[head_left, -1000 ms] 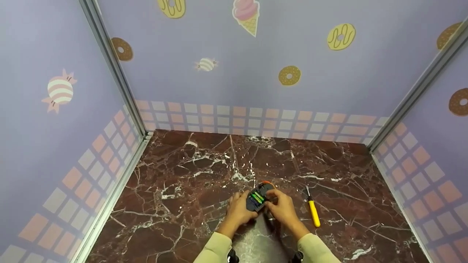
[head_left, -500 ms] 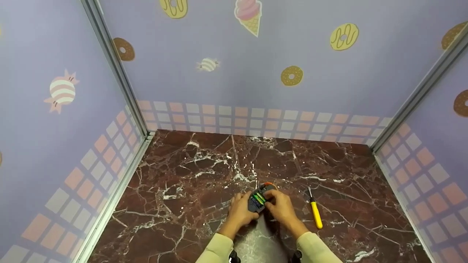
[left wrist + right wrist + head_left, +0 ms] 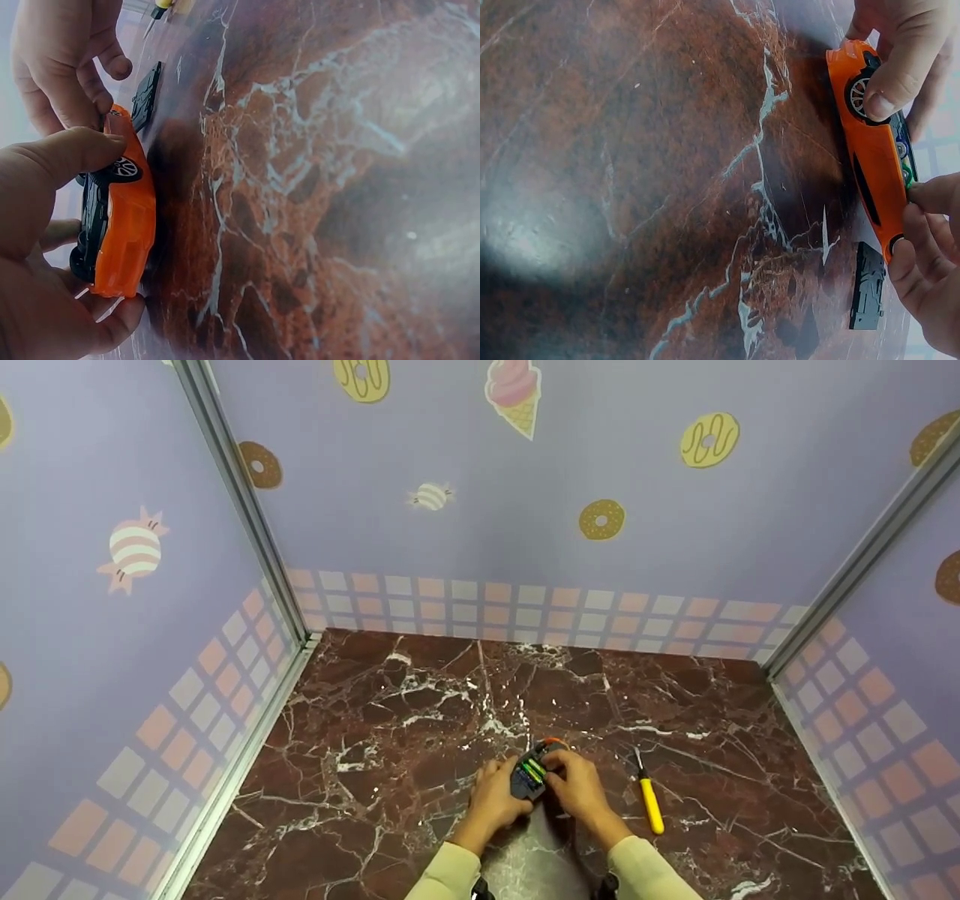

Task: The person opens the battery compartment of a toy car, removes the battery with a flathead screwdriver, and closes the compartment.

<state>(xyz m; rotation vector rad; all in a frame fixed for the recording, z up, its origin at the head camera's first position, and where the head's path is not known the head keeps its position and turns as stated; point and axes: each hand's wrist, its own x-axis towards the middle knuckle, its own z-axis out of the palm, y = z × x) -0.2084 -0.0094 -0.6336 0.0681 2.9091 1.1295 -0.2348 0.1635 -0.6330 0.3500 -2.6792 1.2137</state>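
An orange toy car (image 3: 870, 161) lies upside down on the marbled tabletop, its dark underside (image 3: 525, 786) facing up. Green batteries (image 3: 533, 770) show in the uncovered compartment in the head view. My left hand (image 3: 493, 795) grips the car's near end, thumb by a wheel (image 3: 126, 168) and fingers round the other side. At the other end my right hand (image 3: 581, 789) holds the car's edge, its thumb and finger beside a green battery (image 3: 907, 175). Whether those fingertips press the battery is hard to tell. A black cover (image 3: 867, 289) lies beside the car.
A screwdriver (image 3: 651, 804) with a yellow handle lies to the right of my right hand, tip pointing away. Patterned lilac walls (image 3: 517, 540) enclose the dark red marbled table (image 3: 390, 697) at the back and both sides.
The head view has shifted slightly. My right fingers have moved a little over the battery compartment, while my left hand keeps its hold on the toy car. The screwdriver stays in place.
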